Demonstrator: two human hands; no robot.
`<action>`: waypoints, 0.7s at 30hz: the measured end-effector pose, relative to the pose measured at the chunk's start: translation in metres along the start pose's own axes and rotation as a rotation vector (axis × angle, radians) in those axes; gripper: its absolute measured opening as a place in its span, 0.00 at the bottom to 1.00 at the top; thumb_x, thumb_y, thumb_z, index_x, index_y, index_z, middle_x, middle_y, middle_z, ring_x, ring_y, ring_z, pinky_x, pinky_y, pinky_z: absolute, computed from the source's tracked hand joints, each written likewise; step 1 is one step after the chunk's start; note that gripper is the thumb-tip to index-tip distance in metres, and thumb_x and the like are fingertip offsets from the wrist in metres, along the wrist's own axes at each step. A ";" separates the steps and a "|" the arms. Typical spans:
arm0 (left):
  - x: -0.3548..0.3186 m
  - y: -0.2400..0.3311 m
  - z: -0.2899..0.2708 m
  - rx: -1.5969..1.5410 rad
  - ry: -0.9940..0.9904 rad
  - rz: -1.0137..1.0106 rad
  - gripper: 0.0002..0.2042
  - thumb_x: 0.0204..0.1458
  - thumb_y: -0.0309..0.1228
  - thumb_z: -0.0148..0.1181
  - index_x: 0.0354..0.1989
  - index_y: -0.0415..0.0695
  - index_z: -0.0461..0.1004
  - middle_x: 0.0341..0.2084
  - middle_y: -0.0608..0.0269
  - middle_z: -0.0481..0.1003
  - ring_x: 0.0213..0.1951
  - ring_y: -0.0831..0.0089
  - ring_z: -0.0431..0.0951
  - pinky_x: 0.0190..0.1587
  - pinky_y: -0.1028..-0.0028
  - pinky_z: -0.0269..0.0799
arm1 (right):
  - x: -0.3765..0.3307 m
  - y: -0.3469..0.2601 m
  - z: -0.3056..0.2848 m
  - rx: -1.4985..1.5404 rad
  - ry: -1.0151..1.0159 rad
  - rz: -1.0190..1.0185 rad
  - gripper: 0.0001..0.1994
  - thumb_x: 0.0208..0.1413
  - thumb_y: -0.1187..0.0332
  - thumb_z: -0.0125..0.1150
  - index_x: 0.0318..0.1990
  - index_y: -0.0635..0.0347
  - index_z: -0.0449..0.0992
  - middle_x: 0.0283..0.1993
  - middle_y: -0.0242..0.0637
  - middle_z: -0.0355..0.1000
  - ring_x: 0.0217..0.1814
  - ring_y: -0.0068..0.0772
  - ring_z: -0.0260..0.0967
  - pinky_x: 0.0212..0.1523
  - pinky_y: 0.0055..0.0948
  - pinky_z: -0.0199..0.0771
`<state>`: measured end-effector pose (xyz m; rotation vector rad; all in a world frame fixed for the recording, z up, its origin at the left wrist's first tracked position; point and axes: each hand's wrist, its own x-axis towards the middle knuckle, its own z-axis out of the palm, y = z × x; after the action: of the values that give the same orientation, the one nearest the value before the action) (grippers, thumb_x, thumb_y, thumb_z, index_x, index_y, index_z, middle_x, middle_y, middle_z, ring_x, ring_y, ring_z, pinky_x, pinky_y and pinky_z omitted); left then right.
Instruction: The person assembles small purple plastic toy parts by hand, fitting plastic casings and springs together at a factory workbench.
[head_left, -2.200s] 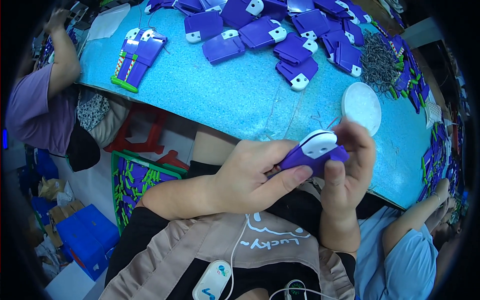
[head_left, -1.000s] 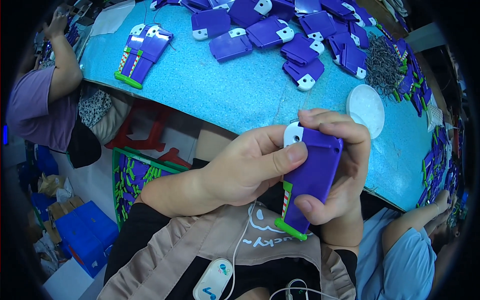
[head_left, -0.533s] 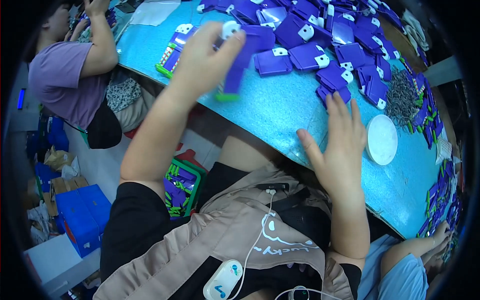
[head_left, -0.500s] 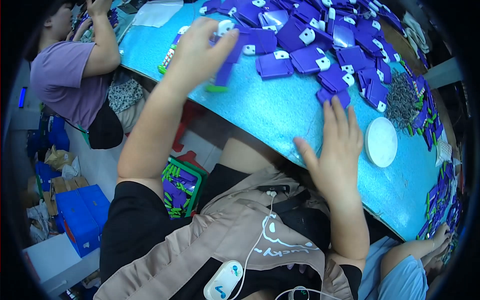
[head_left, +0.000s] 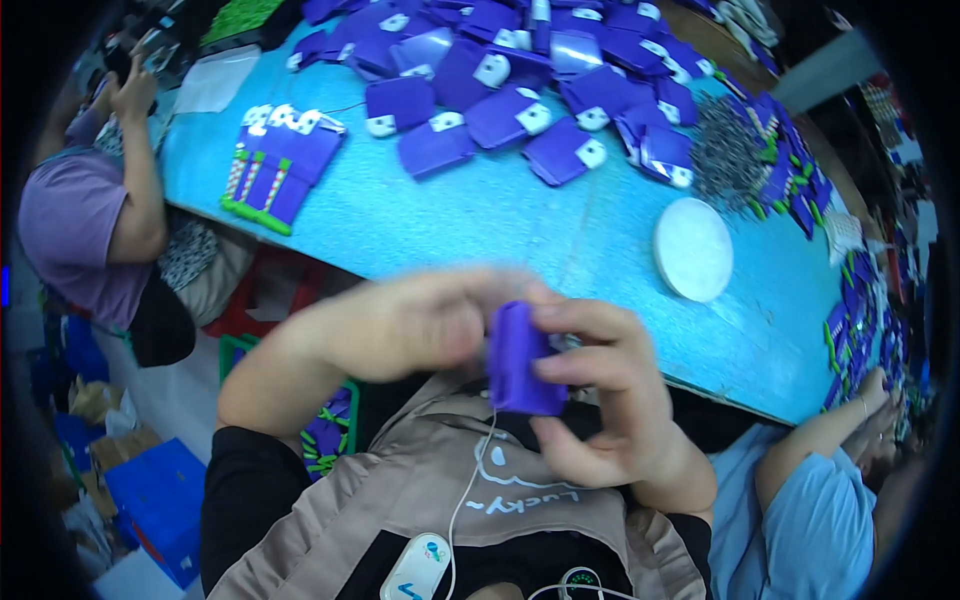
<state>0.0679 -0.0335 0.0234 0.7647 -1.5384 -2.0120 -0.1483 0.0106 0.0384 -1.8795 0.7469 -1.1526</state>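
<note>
- Two bare hands meet in front of the apron, with one purple plastic case (head_left: 522, 375) between them, on end and edge-on to the view, perhaps so that its narrow side can be seen.
- Right-hand fingers hold the case: two lie across its right side, with the thumb below near its lower end, probably to steady it and leave the left side free for the right hand's (head_left: 612, 385) partner.
- Motion blurs the left hand (head_left: 420, 325) by the case's upper left; I cannot tell whether its fingers grip or only touch.
- Far across the blue surface (head_left: 400, 225) lie loose white-ended purple cases (head_left: 490, 115), heaped within arm's reach.
- Green-footed purple pieces (head_left: 285, 170) overlap in a fan at left, apart from the heap, probably to keep them separate.
- Dark wiry parts (head_left: 725, 150) and a round white dish (head_left: 693, 250) sit at right, seemingly handy for the right hand.
</note>
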 end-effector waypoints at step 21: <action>0.022 -0.008 0.052 -0.673 0.280 0.040 0.27 0.55 0.29 0.47 0.61 0.36 0.45 0.49 0.44 0.66 0.41 0.63 0.75 0.30 0.75 0.74 | -0.056 0.102 -0.225 -1.315 0.133 0.234 0.17 0.49 0.74 0.52 0.49 0.64 0.68 0.46 0.50 0.66 0.49 0.51 0.63 0.51 0.39 0.62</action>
<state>0.0161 -0.0101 0.0235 0.6806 -0.6431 -2.0898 -0.3831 -0.0689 -0.0125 -2.5785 2.0728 -0.6072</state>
